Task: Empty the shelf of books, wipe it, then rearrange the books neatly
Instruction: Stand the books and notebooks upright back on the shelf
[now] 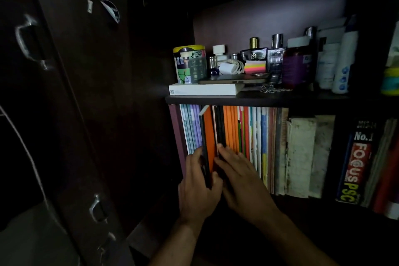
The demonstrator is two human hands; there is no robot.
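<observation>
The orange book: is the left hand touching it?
Touching. The head view shows the left hand with fingers and thumb curled round the orange book, which is tilted out of the row.

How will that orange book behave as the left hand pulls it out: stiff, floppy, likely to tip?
The orange book looks thin, so probably light and somewhat bendy. It already leans out of the row, gripped low by the left hand, so its top may tip further. The right hand presses the neighbouring books, which probably stops them following.
</observation>
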